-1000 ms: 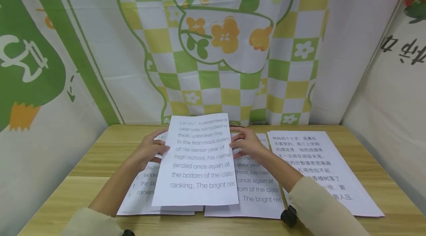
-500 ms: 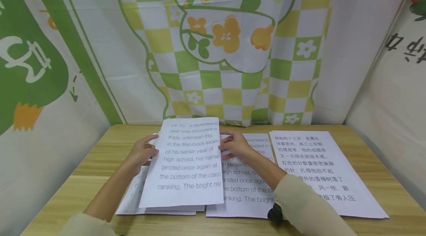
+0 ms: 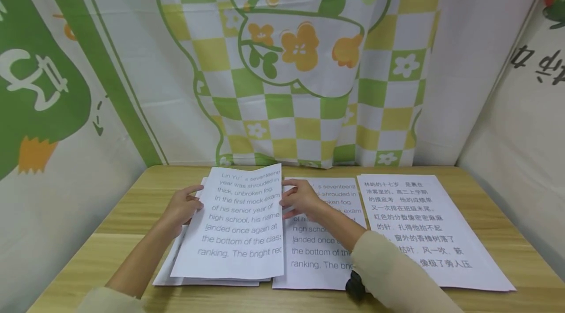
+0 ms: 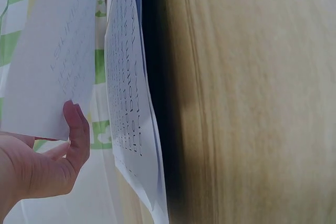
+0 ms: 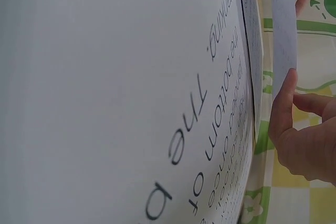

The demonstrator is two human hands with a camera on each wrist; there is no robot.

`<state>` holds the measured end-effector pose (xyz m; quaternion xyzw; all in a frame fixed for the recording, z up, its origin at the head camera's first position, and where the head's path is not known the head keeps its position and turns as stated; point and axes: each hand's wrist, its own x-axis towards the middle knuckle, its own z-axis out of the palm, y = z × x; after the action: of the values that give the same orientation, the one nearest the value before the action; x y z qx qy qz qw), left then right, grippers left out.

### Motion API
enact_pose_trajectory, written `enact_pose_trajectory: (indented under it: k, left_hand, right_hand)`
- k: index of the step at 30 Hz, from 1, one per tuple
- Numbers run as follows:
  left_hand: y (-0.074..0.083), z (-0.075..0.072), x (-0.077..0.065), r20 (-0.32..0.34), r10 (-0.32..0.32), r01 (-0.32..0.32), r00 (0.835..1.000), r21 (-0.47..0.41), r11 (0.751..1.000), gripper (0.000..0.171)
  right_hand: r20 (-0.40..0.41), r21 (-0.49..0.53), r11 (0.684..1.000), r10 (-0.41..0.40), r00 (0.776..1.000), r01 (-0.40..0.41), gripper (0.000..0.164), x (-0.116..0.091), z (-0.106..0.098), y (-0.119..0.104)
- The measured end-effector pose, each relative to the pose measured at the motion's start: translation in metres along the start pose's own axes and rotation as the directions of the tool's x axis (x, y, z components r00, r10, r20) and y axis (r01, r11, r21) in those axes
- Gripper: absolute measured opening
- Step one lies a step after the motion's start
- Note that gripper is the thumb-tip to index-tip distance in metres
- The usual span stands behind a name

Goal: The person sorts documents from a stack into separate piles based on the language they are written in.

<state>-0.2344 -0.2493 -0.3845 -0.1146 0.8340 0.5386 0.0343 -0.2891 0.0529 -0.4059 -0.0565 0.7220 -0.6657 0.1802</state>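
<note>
A printed sheet of paper [image 3: 238, 234] with English text is held up by its two side edges, tilted toward the camera. My left hand [image 3: 178, 211] pinches its left edge; in the left wrist view, the thumb and fingers of that hand [image 4: 50, 166] grip the lifted sheet [image 4: 47, 56]. At the opposite edge, my right hand [image 3: 303, 200] pinches it between thumb and fingers, as the right wrist view also shows. Below lies the left pile of paper [image 3: 164, 273], mostly hidden by the sheet, with a gap between them in the left wrist view.
A middle pile of English-text paper [image 3: 322, 251] lies under my right forearm. Farther right rests a pile with Chinese text [image 3: 441, 234]. All lie on a wooden table [image 3: 115, 215]. A patterned curtain [image 3: 291, 121] hangs behind its far edge.
Both hands have carried the sheet leftward and down, so that it sits over the left pile. More of the middle pile and the Chinese-text pile shows.
</note>
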Motion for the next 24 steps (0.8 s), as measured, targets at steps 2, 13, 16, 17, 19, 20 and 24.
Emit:
enact_pose_trajectory:
  k: [2,13,16,17,19,20,24]
  left_hand:
    - [-0.001,-0.001,0.001,0.0,0.0,0.0,1.0,-0.008,1.0,0.063]
    - [-0.008,-0.005,0.002,0.0,-0.019,0.019,1.0,-0.02,1.0,0.064]
    - [-0.009,-0.007,0.003,-0.001,-0.026,0.026,1.0,-0.018,1.0,0.064]
    - [-0.01,-0.008,0.003,-0.001,-0.028,0.028,1.0,-0.018,0.999,0.064]
    - [-0.011,-0.009,0.003,-0.001,-0.03,0.03,1.0,-0.014,0.999,0.064]
    - [-0.012,-0.009,0.003,-0.002,-0.031,0.031,1.0,-0.011,0.999,0.064]
    - [-0.015,-0.011,0.002,-0.004,-0.041,0.041,0.999,-0.008,0.999,0.063]
  right_hand:
    - [0.002,-0.01,1.0,0.001,1.0,-0.001,0.07,0.0,0.002,0.0]
    - [0.01,-0.011,1.0,0.012,1.0,-0.011,0.071,-0.001,0.011,-0.001]
    - [0.015,-0.012,1.0,0.013,1.0,-0.013,0.071,-0.001,0.012,0.0]
    - [0.018,-0.014,1.0,0.015,1.0,-0.014,0.071,-0.001,0.013,0.0]
    - [0.022,-0.014,1.0,0.01,1.0,-0.01,0.072,-0.001,0.014,0.0]
    - [0.025,-0.012,1.0,0.013,1.0,-0.013,0.072,-0.001,0.015,0.0]
    - [0.047,-0.023,0.999,0.032,0.998,-0.031,0.072,-0.001,0.018,0.0]
